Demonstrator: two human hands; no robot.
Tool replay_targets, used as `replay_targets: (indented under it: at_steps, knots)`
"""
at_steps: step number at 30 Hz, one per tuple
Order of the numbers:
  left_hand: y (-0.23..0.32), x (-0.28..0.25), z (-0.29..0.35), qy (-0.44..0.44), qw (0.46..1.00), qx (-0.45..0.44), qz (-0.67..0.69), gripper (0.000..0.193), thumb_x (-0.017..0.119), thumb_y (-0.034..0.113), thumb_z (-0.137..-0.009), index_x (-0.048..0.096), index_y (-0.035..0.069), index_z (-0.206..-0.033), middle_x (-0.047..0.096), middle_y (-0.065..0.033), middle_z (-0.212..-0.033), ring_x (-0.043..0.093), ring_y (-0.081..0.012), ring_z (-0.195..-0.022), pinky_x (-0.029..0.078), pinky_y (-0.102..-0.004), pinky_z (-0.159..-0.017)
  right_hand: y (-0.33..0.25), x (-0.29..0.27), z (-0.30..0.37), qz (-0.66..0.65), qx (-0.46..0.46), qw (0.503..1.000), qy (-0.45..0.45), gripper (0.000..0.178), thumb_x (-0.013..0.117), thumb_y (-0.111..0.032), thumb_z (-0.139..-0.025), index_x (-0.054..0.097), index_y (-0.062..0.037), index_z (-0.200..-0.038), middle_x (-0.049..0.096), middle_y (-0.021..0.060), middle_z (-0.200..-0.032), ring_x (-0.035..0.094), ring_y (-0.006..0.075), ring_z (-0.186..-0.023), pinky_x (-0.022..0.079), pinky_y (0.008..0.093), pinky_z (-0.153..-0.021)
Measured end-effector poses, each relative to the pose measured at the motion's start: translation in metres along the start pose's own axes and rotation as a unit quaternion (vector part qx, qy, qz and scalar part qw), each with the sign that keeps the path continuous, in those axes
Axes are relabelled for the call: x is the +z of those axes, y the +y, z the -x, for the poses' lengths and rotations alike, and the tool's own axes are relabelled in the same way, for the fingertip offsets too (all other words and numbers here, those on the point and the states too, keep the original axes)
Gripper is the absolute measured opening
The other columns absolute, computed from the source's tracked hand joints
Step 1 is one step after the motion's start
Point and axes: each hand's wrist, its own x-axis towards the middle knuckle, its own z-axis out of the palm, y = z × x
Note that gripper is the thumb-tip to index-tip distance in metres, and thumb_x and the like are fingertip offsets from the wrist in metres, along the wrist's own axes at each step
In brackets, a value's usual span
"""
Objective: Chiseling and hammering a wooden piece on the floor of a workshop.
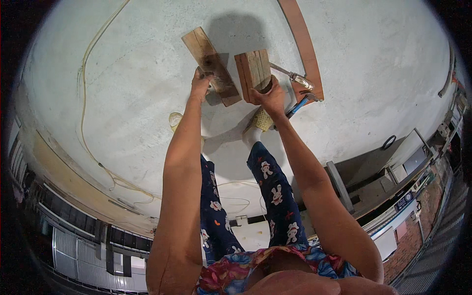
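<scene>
My left hand [199, 86] grips a long wooden block [210, 65] by its left side, fingers partly hidden behind it. The block is tilted, its far end leaning left, with a dark patch on its surface. My right hand [273, 99] is closed on the lower right edge of a shorter, thicker wooden block [253, 71], with a reddish-brown side and a weathered, cracked face. A gap separates the two blocks. Just right of my right hand lie a chisel [301, 80] and a hammer [298, 105] with a blue handle.
A reddish-brown board [306, 44] lies on the pale concrete floor [147, 59] at the right, under part of the tools. A yellowish cord [83, 98] curves along the left. My feet in yellow slippers [261, 119] are below the blocks. A dark ring [389, 142] is farther right.
</scene>
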Motion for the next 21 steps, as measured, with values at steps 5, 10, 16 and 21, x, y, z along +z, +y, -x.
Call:
replay_targets:
  at_steps: [5, 10, 16, 21]
  knots:
    - [0.001, -0.017, -0.011, -0.041, 0.998, 0.037, 0.02, 0.068, 0.057, 0.006, -0.082, 0.02, 0.018, -0.139, 0.052, -0.0121, -0.115, 0.055, -0.0247, -0.098, 0.052, -0.0381, -0.069, -0.001, 0.022, 0.004, -0.032, 0.01, 0.999, -0.005, 0.054, 0.075, -0.026, -0.063, 0.053, 0.0011, -0.104, 0.064, 0.0167, -0.093, 0.064, 0.0227, -0.086, 0.05, 0.0325, -0.075]
    - [0.003, 0.013, 0.006, -0.046, 0.998, 0.043, 0.002, 0.071, 0.056, 0.005, -0.083, 0.017, 0.02, -0.14, 0.046, -0.0108, -0.125, 0.055, -0.0255, -0.099, 0.053, -0.0394, -0.073, 0.025, 0.008, 0.008, 0.034, 0.035, 0.999, 0.014, 0.053, 0.075, -0.026, -0.063, 0.053, 0.0005, -0.104, 0.064, 0.0157, -0.09, 0.064, 0.022, -0.083, 0.05, 0.0327, -0.074]
    - [0.024, 0.05, 0.012, -0.045, 0.995, 0.029, -0.084, 0.08, 0.06, 0.007, -0.08, 0.01, 0.013, -0.142, 0.044, -0.0169, -0.128, 0.054, -0.0266, -0.105, 0.051, -0.0382, -0.079, 0.047, -0.003, 0.0, 0.018, 0.032, 0.998, 0.043, 0.056, 0.077, -0.029, -0.062, 0.054, 0.0001, -0.105, 0.064, 0.0158, -0.089, 0.065, 0.023, -0.079, 0.051, 0.0328, -0.071]
    - [0.0, 0.033, -0.001, -0.001, 0.981, 0.133, -0.141, 0.083, 0.062, 0.01, -0.077, 0.01, 0.0, -0.14, 0.044, -0.0238, -0.128, 0.049, -0.0321, -0.114, 0.043, -0.037, -0.091, 0.01, -0.003, -0.004, -0.031, 0.025, 0.999, 0.019, 0.06, 0.076, -0.031, -0.062, 0.053, 0.0002, -0.107, 0.064, 0.0166, -0.091, 0.065, 0.0248, -0.082, 0.051, 0.033, -0.073]
